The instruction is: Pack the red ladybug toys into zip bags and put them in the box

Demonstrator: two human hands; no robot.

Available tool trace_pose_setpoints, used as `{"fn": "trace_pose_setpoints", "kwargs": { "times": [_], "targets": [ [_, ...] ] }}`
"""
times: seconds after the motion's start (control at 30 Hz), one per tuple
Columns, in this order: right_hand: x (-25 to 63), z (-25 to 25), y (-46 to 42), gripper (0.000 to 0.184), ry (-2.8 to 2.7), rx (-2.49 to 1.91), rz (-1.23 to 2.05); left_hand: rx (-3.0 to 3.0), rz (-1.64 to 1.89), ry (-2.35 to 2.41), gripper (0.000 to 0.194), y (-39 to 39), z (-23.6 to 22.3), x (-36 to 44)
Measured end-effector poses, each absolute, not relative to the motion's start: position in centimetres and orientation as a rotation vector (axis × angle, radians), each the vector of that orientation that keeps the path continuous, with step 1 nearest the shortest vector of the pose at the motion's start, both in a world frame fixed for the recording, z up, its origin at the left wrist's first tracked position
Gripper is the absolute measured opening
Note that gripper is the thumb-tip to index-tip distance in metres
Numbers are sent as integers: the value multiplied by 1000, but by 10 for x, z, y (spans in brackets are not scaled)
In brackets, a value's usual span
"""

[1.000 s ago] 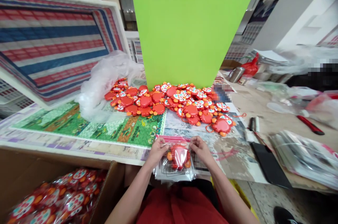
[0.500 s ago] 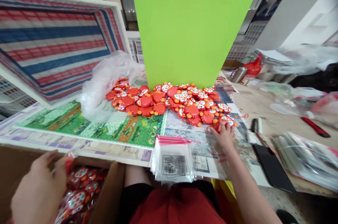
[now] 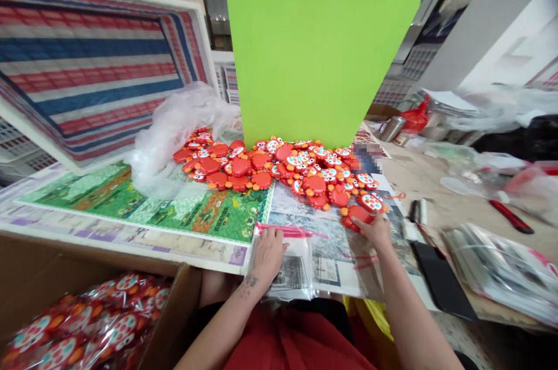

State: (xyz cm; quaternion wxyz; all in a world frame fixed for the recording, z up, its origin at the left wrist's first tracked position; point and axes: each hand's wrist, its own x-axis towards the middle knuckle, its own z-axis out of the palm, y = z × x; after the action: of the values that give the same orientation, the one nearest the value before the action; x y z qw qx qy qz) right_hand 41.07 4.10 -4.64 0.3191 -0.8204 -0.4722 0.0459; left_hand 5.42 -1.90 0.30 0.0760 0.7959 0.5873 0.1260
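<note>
Right hand [image 3: 378, 232] on a red toy [image 3: 361, 216], left hand [image 3: 268, 255] on the bags [image 3: 299, 265]

The red toy lies on the papered table [image 3: 285, 204], at the near right end of a big pile of toys [image 3: 261, 163] like it. The right hand touches it: the thumb is on its plain red side and the fingers bend by its right edge. I can't tell if the grip is tight. A spotted toy [image 3: 371, 202] sits just behind. To me this looks like the picking-up step, and the next move calls for a good pinch on this one toy alone.

The left hand rests on the clear bags with pink tops, well to the left of the red toy. Its fingers are a bit bent, and I can't see if they pinch the top bag.

Farther out, a green board [image 3: 316, 67] stands up behind the pile. Down at the left, a cardboard box [image 3: 176, 306] holds wrapped toys [image 3: 117, 323].
</note>
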Motion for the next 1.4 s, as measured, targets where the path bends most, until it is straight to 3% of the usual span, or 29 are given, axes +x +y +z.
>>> {"fn": "trace_pose_setpoints", "kwargs": {
  "times": [0.27,0.4,0.57,0.67,0.77,0.87,1.07,1.2,1.3,1.4],
  "targets": [
    [379,-30,10,71,-1090,-1964,363,2447,475,1690,13,-19,-15,57],
    [344,-6,1,65,-1064,-1636,582,2355,616,1597,16,-22,-21,54],
    [299,29,-7,55,-1187,-1248,1070,2221,693,1535,54,-22,-18,51],
    [275,33,-5,48,-1244,-1124,1243,2282,680,1483,45,-24,-14,51],
    [253,24,4,42,-1151,-1061,1223,2412,598,1442,29,-25,-13,51],
    [236,8,16,41,-1158,-1083,1150,2497,587,1404,28,-26,-16,50],
    [217,-11,25,43,-1450,-1204,1131,2511,835,1418,13,-25,-24,48],
    [206,-11,23,45,-1779,-1193,1145,2444,1041,1460,13,-26,-20,48],
    [212,-6,22,49,-1922,-1281,917,2369,1137,1389,12,-26,-17,49],
    [230,-4,16,46,-1783,-1645,678,2266,1133,1325,12,-23,-19,48]
  ]
}}
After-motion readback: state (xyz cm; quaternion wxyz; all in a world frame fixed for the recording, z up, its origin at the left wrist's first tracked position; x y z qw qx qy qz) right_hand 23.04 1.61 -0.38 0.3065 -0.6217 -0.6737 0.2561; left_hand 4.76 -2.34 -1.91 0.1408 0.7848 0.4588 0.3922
